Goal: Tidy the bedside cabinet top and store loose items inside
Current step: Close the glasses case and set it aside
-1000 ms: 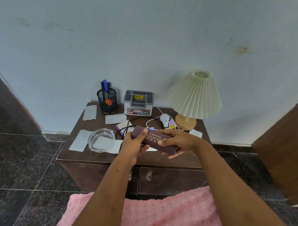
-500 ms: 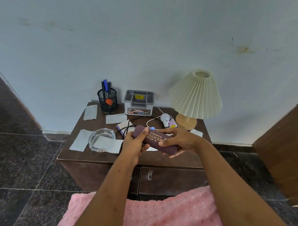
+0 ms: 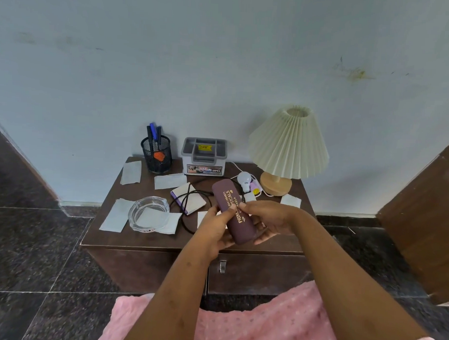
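Pale blue wall behind a dark wooden bedside cabinet (image 3: pixel 139 239), its surface messy with paper slips, a glass ashtray (image 3: pixel 148 214), pen cup (image 3: pixel 156 154) and lamp (image 3: pixel 288 146). Both hands, left hand (image 3: pixel 216 230) and right hand (image 3: pixel 270 218), grip a maroon glasses case (image 3: pixel 233 211) above the front edge.

Closed maroon spectacle case (image 3: pixel 234 213), gold lettering, held lengthwise above the brown cabinet (image 3: pixel 144 239).

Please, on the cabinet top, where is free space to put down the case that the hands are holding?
Bare wood runs along the front edge of the cabinet top, before the glass ashtray and papers. Another free patch lies right front, below the small paper. The middle is crowded: notepad, black cable, bulb, lamp base.
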Demonstrator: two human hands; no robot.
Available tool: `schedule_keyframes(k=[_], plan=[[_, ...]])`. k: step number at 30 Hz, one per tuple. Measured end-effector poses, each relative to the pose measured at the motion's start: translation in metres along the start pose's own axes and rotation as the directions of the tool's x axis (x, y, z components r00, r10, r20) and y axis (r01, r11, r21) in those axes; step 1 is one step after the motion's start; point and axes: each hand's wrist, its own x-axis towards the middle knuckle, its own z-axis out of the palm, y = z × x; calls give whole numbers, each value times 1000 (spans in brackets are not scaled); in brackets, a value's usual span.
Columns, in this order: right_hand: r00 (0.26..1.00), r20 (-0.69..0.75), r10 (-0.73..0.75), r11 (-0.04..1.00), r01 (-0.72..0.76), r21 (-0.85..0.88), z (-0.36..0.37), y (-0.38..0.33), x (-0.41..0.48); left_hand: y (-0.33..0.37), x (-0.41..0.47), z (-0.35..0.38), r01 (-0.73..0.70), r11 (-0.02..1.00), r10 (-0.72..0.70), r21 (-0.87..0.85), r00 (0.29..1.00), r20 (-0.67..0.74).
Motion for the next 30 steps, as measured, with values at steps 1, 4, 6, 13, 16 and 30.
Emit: schedule_keyframes(k=[1,4,6,13,16,30], plan=[[999,-27,17,1000,-18,-24,-7,4,1,-2,1,3,4,1000,-4,8,1000,-1],[977,-213,14,980,-56,-192,-32,22,6,-8,2,17,39,998,-38,46,999,-22],[900,-430,-71,881,-145,-450,-55,43,14,-13,5,26,76,995,-73,69,996,-43],[905,-426,24,558,-365,-745,-78,77,30,-26,22,46,124,988,-112,89,986,-124],[934,-351,72,505,-337,-794,-74,66,31,-26,28,49,126,988,-113,89,984,-139],[989,-129,-76,510,-72,-857,-19,28,29,-21,25,32,101,992,-86,70,978,-190]])
